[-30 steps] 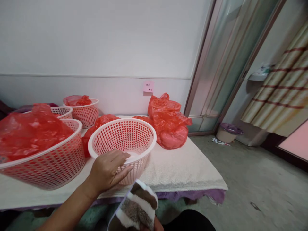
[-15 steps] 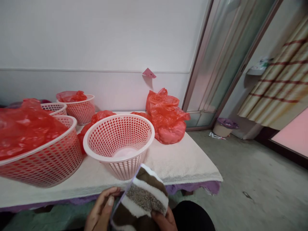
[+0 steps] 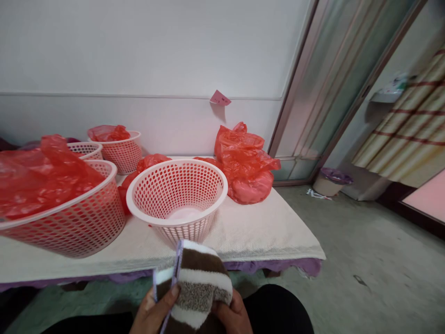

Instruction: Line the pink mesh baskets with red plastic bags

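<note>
Left hand (image 3: 153,313) and right hand (image 3: 232,315) both pinch the striped sock (image 3: 198,287) at lower centre; looks soft, light, limp, best held near its cuff edge.

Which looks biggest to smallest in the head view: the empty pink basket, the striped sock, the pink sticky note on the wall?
1. Empty pink basket
2. Striped sock, though it is nearer the camera, which flatters it
3. Pink sticky note, plainly smallest

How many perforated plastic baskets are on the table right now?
4. An empty basket stands nearest the hands; a large basket with red plastic sits at left; two smaller ones stand behind it: small basket and back basket by the wall. More may be hidden off-frame left.
</note>
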`<state>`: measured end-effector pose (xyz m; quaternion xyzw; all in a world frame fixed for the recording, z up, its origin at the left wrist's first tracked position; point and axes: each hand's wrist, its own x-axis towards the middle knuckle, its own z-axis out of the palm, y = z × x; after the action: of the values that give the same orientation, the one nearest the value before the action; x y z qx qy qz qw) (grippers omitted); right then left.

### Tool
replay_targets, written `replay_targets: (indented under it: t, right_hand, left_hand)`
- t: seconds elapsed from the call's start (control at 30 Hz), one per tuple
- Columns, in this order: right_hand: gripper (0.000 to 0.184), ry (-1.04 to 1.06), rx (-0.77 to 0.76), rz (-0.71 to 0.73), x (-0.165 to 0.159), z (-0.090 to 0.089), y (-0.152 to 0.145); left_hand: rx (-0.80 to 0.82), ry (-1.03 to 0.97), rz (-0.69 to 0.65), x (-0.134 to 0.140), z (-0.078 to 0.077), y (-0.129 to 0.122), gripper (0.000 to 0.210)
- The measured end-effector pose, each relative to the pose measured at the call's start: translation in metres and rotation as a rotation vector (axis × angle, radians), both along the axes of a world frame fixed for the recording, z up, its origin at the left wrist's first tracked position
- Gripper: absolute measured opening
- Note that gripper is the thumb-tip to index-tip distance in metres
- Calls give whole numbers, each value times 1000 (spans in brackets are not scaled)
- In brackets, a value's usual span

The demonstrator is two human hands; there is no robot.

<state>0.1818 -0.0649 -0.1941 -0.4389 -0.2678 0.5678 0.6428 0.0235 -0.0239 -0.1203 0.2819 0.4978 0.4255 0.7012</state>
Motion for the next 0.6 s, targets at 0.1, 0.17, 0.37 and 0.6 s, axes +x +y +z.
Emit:
replay_targets:
  t: [0.1, 0.17, 0.37, 0.6]
  right_hand:
    - [35, -84, 75, 29, 7, 6, 7]
    - [31, -157, 17, -79, 14, 13, 9]
    - [43, -136, 64, -46, 9, 48, 3]
    - [57, -99, 86, -112, -33, 57, 0]
  left_hand:
    - [59, 66, -16, -6, 0, -1, 58]
    - [149, 190, -38, -14, -2, -1, 54]
    - [613, 508, -181, -13, -7, 1, 37]
    - [575, 380, -261, 9, -14, -11, 47]
